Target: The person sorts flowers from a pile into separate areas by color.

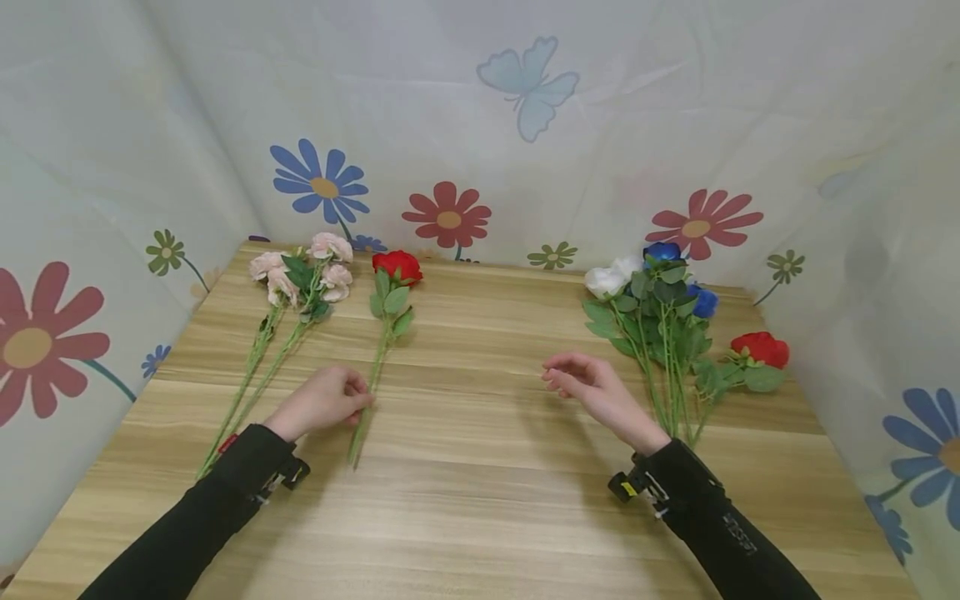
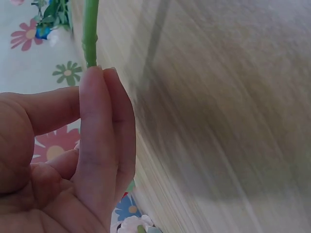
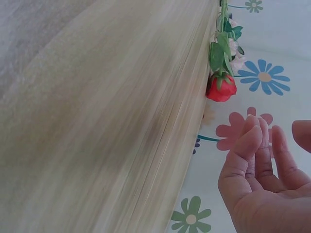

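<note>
A red rose [image 1: 399, 267] lies at the left middle of the table, its bloom toward the back. My left hand [image 1: 322, 402] pinches its green stem [image 2: 90, 29] between thumb and fingertips, near the lower end. Left of that hand are pale pink flowers [image 1: 334, 277] on long stems. To the right, my right hand [image 1: 597, 396] hovers over the table with loosely bent fingers and nothing in them. Closest to it is a bunch with white roses [image 1: 604, 281], blue roses [image 1: 702, 301] and another red rose [image 1: 761, 349] lying to the side.
Underneath is a wood-grain table [image 1: 480, 500]. A pale curtain [image 1: 420, 100] printed with flowers and a butterfly encloses its back and sides. The bunch's stems [image 1: 666, 375] run forward beneath my right forearm, and the pink flowers' stems [image 1: 247, 392] pass by my left wrist.
</note>
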The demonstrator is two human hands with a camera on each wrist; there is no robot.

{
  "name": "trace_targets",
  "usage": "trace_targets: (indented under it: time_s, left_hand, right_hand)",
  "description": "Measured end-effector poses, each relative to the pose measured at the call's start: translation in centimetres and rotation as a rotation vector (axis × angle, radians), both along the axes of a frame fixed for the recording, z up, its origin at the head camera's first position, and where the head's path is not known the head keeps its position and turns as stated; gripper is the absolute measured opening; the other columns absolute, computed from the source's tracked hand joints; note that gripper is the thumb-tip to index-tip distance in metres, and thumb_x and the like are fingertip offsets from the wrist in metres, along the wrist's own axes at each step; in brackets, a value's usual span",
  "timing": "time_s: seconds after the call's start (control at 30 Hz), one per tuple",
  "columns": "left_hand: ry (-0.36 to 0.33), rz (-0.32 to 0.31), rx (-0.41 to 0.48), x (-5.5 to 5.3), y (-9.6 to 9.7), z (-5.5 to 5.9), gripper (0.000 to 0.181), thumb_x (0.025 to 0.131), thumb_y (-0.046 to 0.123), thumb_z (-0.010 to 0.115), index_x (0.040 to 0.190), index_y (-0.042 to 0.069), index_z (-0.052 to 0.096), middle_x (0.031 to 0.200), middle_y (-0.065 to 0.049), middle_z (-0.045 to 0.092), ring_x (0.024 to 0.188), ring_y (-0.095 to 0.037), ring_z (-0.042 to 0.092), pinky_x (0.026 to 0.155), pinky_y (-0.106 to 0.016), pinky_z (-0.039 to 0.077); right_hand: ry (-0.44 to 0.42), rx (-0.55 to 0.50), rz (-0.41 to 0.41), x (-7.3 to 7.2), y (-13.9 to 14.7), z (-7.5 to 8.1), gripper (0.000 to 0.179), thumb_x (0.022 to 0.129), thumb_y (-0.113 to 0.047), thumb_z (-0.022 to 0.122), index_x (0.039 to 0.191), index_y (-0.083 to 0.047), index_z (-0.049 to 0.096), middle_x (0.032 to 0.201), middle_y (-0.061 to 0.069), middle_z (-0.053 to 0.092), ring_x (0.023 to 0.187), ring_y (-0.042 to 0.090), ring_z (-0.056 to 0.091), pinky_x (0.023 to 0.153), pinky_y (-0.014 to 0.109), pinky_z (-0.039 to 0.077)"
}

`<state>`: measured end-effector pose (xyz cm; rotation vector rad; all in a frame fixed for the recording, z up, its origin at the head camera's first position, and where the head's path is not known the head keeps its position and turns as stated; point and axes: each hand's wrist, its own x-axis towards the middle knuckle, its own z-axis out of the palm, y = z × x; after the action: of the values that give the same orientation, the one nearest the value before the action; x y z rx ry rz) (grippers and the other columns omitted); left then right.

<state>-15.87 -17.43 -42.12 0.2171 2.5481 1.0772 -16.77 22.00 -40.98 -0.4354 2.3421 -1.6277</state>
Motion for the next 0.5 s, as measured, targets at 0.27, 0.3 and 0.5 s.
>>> trace_targets:
  time_s: [0.27, 0.3, 0.5]
  left_hand:
    - [0.047, -0.009, -0.003, -0.24, 0.0, -0.78, 0.014, 0.09, 0.013, 0.063, 0.09, -0.001, 0.061, 0.068, -0.008, 0.061, 0.056, -0.019, 0.061, 0.053, -0.028, 0.048]
    - [0.051, -0.011, -0.005, -0.26, 0.01, -0.79, 0.015, 0.09, 0.014, 0.063, 0.092, -0.001, 0.061, 0.068, -0.008, 0.061, 0.056, -0.019, 0.06, 0.053, -0.028, 0.048]
    - [0.048, 0.007, -0.041, -0.48, 0.2, -0.65, 0.021, 0.091, 0.017, 0.063, 0.099, -0.001, 0.06, 0.068, -0.008, 0.062, 0.056, -0.018, 0.06, 0.053, -0.029, 0.047]
  right_hand:
    - [-0.005, -0.005, 0.005, 0.0, 0.16, -0.12, 0.034, 0.099, -0.016, 0.05, 0.124, 0.007, 0.052, 0.115, 0.028, 0.058, 0.101, 0.038, 0.058, 0.087, 0.052, 0.049]
    - [-0.006, -0.006, 0.005, 0.0, 0.18, -0.11, 0.034, 0.099, -0.015, 0.05, 0.124, 0.007, 0.052, 0.115, 0.028, 0.058, 0.102, 0.038, 0.058, 0.087, 0.051, 0.049]
    - [-0.008, -0.007, -0.001, 0.05, 0.39, -0.08, 0.033, 0.099, -0.016, 0.05, 0.124, 0.006, 0.053, 0.116, 0.028, 0.058, 0.101, 0.037, 0.058, 0.087, 0.052, 0.049]
